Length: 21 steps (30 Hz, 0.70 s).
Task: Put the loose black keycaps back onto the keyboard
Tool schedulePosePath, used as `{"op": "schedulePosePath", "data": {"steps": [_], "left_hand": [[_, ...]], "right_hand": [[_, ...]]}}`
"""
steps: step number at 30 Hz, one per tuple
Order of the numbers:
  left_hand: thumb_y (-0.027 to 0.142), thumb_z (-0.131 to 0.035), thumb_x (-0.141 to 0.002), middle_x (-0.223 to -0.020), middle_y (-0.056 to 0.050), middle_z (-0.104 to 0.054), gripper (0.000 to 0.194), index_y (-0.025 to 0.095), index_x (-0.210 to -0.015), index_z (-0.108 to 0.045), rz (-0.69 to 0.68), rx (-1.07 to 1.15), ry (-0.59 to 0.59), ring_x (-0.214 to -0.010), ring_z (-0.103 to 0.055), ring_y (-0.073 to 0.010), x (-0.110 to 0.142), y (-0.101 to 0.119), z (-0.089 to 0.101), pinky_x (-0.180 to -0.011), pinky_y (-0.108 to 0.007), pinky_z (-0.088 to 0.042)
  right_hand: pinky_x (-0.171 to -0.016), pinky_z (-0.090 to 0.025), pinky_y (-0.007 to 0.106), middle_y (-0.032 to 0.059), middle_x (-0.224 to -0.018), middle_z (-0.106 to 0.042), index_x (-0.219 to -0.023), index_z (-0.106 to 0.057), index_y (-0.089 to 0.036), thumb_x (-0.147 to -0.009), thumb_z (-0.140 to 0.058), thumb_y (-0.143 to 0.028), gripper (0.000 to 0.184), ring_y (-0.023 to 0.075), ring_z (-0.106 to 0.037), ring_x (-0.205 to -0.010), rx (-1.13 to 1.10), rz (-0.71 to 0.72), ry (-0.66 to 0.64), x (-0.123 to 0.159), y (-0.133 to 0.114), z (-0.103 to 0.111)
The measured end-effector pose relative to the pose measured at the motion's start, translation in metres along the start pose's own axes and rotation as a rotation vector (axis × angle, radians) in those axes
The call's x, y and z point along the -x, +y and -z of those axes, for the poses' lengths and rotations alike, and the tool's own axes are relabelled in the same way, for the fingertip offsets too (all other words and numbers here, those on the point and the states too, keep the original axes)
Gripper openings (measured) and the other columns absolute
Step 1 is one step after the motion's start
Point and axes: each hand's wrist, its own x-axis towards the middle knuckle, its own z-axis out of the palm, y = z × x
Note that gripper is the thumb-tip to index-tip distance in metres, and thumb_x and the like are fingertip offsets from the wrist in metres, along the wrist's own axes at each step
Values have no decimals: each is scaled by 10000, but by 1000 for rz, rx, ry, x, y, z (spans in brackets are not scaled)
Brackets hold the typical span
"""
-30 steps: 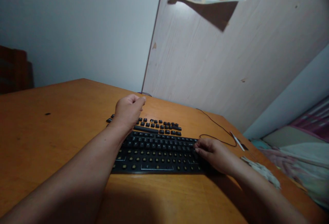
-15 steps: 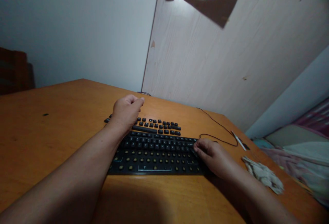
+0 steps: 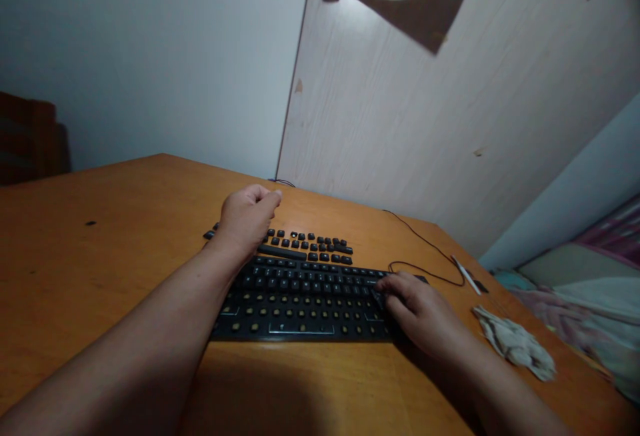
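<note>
A black keyboard [image 3: 300,309] lies flat on the wooden table. Its upper rows carry keycaps, while the lower rows show bare pale stems. My right hand [image 3: 420,306] is at the keyboard's right end, thumb and fingers closed around a dark keycap [image 3: 378,297] there. Above the far left part of the keyboard, my left hand [image 3: 247,216] is curled closed, thumb on top; whatever it may hold is hidden. Beyond the keyboard lie rows of loose keycaps [image 3: 314,247] and a long space bar [image 3: 283,252], partly covered by my left hand and forearm.
A black cable [image 3: 425,265] curls behind the keyboard to the right. Near the table's right edge are a white pen-like stick [image 3: 465,275] and a crumpled cloth [image 3: 515,343]. A small dark piece [image 3: 91,223] lies at left. A wall stands behind the table [image 3: 145,209].
The fingers of my right hand have shifted slightly at the keyboard's right end, and the thumb has drawn back a little from the fingertips. My left hand stays in place.
</note>
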Motion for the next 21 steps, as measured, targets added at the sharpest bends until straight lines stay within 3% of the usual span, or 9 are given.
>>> {"op": "schedulePosePath", "data": {"steps": [8, 12, 21], "left_hand": [[437, -629, -745, -580, 9, -553, 268, 202, -634, -563, 7, -10, -9, -558, -460, -143, 0, -1, 0, -543, -261, -358], [437, -627, -750, -573, 8, -552, 269, 203, -634, -565, 9, -24, -13, -549, -457, -143, 0, -1, 0, -535, -262, -355], [436, -635, -755, -553, 6, -539, 275, 208, -623, -560, 17, -22, -14, -537, -444, -143, -3, -5, -1, -525, -264, -358]], "right_hand": [[-887, -491, 359, 68, -1125, -661, -1209, -656, -249, -932, -580, -315, 295, 235, -619, -1031, -282, 24, -71, 6, 9, 13], [-902, -485, 369, 76, -1164, -643, -1276, -630, -255, -878, -679, -315, 406, 240, -607, -1040, -226, 72, -141, 7, 14, 18], [-897, -480, 368, 68, -1096, -639, -1180, -674, -228, -896, -670, -353, 310, 232, -603, -1020, -238, 85, -145, 2, 20, 14]]}}
